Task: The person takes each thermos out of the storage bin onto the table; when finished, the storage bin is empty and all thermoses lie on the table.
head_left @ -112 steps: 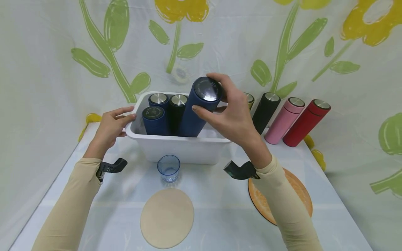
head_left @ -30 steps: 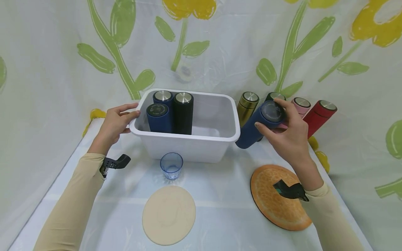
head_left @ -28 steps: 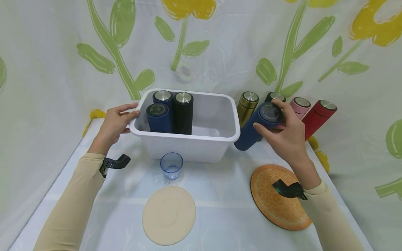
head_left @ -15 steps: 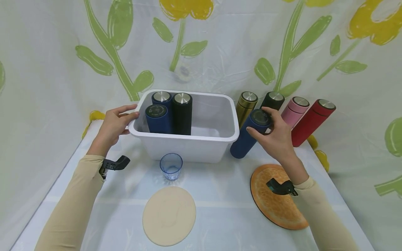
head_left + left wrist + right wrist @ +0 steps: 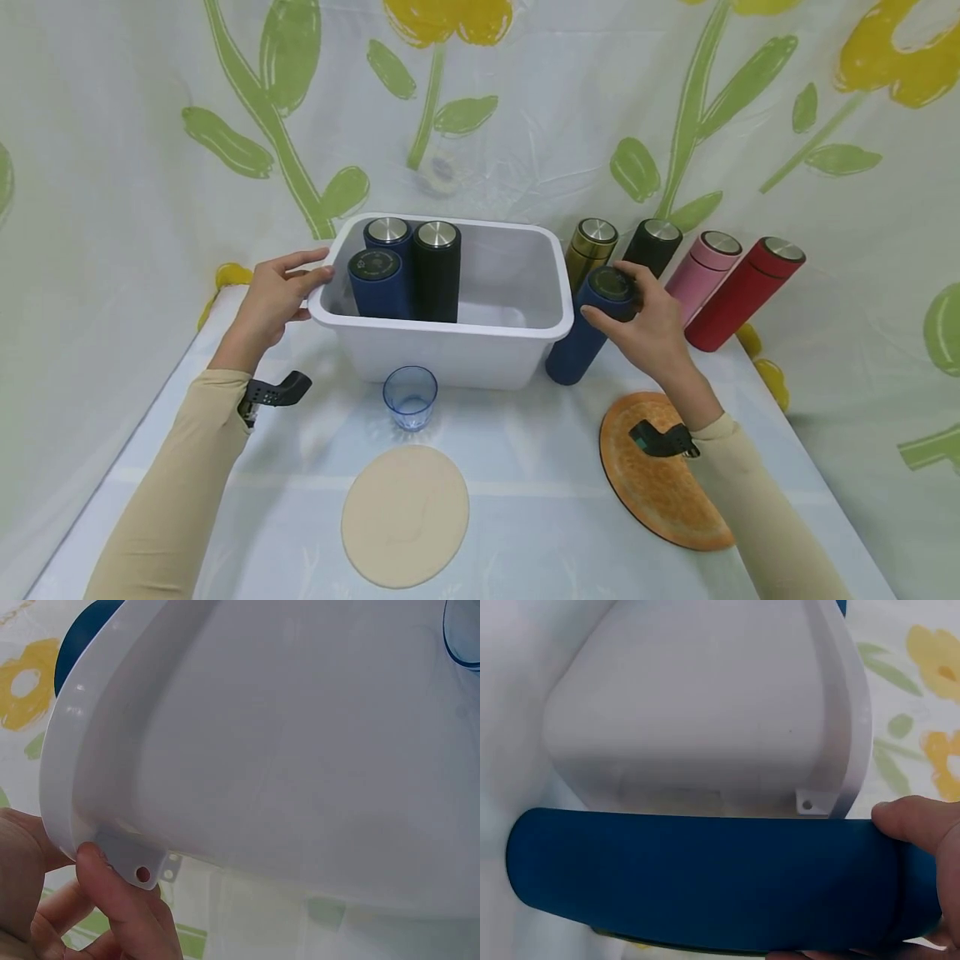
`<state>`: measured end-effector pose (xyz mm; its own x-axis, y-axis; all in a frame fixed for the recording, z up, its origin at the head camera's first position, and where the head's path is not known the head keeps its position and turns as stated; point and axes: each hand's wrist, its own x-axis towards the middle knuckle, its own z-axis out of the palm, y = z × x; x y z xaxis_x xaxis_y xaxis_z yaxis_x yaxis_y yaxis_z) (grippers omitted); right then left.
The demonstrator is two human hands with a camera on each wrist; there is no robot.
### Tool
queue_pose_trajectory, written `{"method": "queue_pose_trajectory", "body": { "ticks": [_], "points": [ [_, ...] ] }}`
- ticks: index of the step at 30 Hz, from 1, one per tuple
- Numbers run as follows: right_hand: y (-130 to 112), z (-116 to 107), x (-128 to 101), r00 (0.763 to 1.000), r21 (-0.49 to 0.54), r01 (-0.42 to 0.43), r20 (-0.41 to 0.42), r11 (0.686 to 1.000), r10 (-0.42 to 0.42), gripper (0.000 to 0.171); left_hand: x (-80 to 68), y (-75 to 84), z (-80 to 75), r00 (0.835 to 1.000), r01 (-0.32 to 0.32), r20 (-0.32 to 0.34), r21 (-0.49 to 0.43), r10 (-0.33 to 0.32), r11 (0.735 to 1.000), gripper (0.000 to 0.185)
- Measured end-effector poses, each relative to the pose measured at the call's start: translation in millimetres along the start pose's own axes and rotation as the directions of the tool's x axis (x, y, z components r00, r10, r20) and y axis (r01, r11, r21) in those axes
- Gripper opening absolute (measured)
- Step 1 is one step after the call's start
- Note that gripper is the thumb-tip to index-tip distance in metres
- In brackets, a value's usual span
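Note:
My left hand (image 5: 268, 304) grips the left rim of the white plastic bin (image 5: 442, 354); the left wrist view shows thumb and fingers (image 5: 127, 907) pinching its edge by a small tab. Inside the bin, two navy thermoses (image 5: 380, 287) and a black thermos (image 5: 437, 271) stand upright at the left end. My right hand (image 5: 648, 325) holds another navy thermos (image 5: 576, 346) round its dark-topped lid, just right of the bin. In the right wrist view this thermos (image 5: 712, 881) lies across the picture beside the bin's wall (image 5: 697, 727), its base by the tabletop.
Behind the held thermos stand a gold thermos (image 5: 590, 250), a black thermos (image 5: 654, 244), a pink thermos (image 5: 703, 271) and a red thermos (image 5: 745, 293). A blue-tinted glass (image 5: 410, 400), a beige round mat (image 5: 405, 517) and an orange-brown round mat (image 5: 652, 483) lie nearer.
My right hand has lifted the navy thermos out of the bin, carried it right past the rim, then lowered it and drawn it slightly left and nearer. The left hand stays on the rim.

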<state>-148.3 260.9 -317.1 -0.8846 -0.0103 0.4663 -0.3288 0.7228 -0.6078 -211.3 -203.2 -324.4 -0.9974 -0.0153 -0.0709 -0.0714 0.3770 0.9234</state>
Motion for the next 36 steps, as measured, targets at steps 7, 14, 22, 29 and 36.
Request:
{"method": "queue_pose_trajectory", "body": {
  "ticks": [7, 14, 22, 29, 36],
  "points": [
    [2, 0, 3, 0.998, -0.011, -0.042, 0.054, 0.999, 0.042, 0.071, 0.5, 2.5, 1.3, 1.0, -0.008, 0.01, 0.002, 0.008, 1.0, 0.056],
    [0, -2, 6, 0.992, -0.041, -0.066, 0.106, 0.997, 0.07, 0.075, 1.2, 2.0, 1.9, 1.0, -0.003, 0.007, 0.006, 0.003, 1.0, 0.056],
    [-6, -6, 6, 0.995, -0.065, -0.042, 0.088, 0.997, 0.048, 0.082, 1.0, -0.5, 0.0, 1.0, -0.004, 0.006, 0.007, 0.004, 1.0, 0.057],
    [-14, -12, 7, 0.998, -0.04, -0.014, 0.068, 0.999, 0.017, 0.083, 1.4, -0.6, 0.2, 1.0, -0.009, 0.007, 0.001, 0.009, 1.0, 0.057],
    [-21, -16, 11, 0.999, -0.055, 0.006, 0.048, 0.998, -0.003, 0.084, 1.7, -0.9, -0.1, 1.0, -0.007, 0.008, 0.0, 0.007, 1.0, 0.057]
  ]
}}
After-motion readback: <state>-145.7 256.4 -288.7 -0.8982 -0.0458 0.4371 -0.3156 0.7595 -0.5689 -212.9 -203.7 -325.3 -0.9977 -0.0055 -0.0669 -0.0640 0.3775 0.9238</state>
